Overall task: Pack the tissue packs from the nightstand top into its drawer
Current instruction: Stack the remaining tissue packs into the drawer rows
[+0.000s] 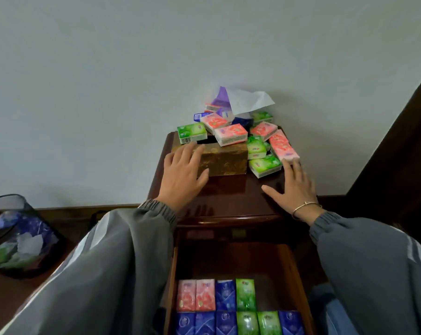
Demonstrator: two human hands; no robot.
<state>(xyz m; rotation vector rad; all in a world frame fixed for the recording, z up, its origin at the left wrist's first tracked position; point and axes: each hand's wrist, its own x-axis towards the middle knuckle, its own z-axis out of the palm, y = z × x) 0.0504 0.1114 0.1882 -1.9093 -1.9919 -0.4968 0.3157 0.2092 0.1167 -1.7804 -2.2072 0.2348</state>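
Several small tissue packs, green, pink and blue, lie piled at the back of the dark wooden nightstand top (228,189). A green pack (192,133) and a pink pack (231,134) rest on a gold tissue box (225,160). My left hand (184,176) is spread over the box's left end, fingertips near the green pack, holding nothing. My right hand (292,187) is spread on the top, its fingertips touching a long pink pack (284,146) beside a green pack (265,165). Below, the open drawer (299,274) holds two rows of packs (228,308) at its front.
An opened purple tissue bag (238,102) with white tissue sticking out stands against the pale wall behind the pile. A clear waste bin (20,235) with crumpled wrappers sits on the floor at left. Dark wooden furniture (402,153) rises at right. The drawer's rear half is bare.
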